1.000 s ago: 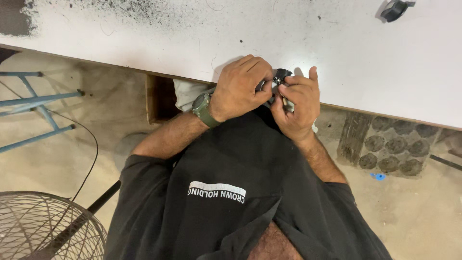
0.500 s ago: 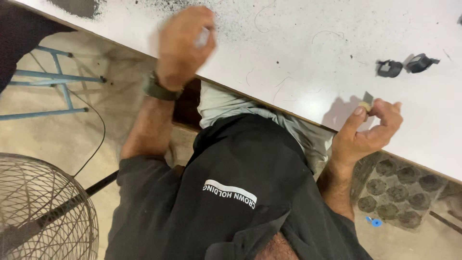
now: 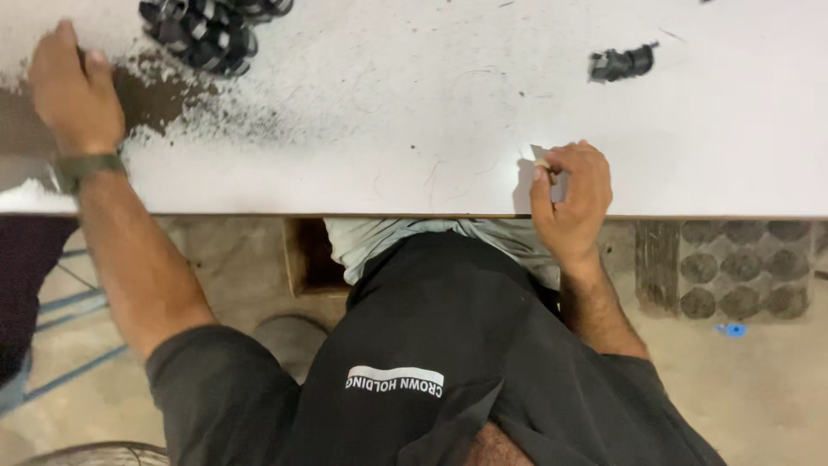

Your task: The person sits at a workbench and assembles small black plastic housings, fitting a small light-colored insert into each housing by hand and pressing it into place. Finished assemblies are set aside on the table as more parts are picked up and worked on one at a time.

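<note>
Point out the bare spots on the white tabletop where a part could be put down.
The widest bare stretch of the white tabletop lies between the left hand and the right hand, below the pile of black parts. Another runs right of the lone black part. The upper left is crowded with dark grit.

Far left: the left hand (image 3: 73,95) lies on a dark worn patch (image 3: 151,95) of the white table (image 3: 388,112) — the heap of black parts (image 3: 211,30) lies just beside it.
Middle: bare tabletop between the hands, wide enough to pass.
Far right: two black parts (image 3: 621,62) lie beyond the right hand (image 3: 573,194), well apart.
Near edge: right hand rests there — bare table either side.
</note>
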